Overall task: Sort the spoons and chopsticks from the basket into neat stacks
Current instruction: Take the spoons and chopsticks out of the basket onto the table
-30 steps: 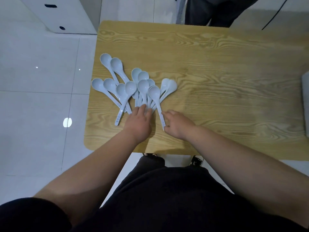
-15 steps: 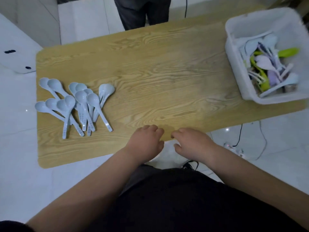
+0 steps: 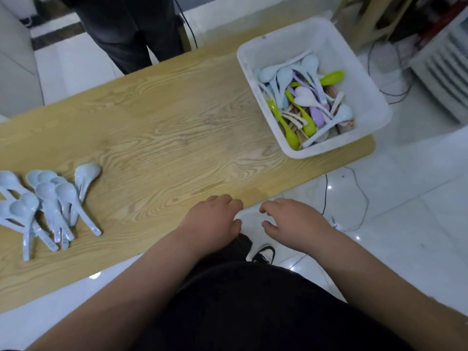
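Spoons [image 3: 48, 206] left, basket [image 3: 372, 97] right

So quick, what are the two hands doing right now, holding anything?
Left hand: open, fingers loosely curled, holding nothing.
Right hand: open, fingers loosely curled, holding nothing.

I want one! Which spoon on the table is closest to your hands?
The blue spoon whose handle tip sticks out farthest right, toward the left hand.
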`<state>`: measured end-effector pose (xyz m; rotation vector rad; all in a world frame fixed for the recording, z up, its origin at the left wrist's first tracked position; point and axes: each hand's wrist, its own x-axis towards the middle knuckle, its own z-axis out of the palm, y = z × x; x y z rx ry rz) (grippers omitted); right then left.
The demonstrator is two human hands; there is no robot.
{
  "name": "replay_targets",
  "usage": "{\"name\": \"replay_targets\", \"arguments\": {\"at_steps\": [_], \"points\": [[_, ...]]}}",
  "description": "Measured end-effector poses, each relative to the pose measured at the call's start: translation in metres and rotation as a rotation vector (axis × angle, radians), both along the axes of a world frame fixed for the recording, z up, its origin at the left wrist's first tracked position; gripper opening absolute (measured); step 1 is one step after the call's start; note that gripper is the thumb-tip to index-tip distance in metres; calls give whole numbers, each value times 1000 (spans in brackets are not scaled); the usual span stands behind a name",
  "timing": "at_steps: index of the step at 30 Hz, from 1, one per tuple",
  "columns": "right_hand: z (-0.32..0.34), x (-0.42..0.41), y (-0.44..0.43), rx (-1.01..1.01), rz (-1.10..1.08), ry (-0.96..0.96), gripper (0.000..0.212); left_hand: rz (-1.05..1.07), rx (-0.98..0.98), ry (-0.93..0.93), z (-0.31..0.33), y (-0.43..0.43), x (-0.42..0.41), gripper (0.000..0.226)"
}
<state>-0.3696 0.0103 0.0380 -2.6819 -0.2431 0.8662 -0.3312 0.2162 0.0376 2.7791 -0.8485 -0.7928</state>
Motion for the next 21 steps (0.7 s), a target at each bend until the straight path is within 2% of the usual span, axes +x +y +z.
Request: {"name": "replay_targets", "arguments": {"at_steps": [13,21], "points": [[26,90,-71,-187,-110,52,40,-115,-167,34,-1,-79,109,40],[24,143,-81,-187,-133,26,37,-98,-202,2,-4,-101,149,38]]}}
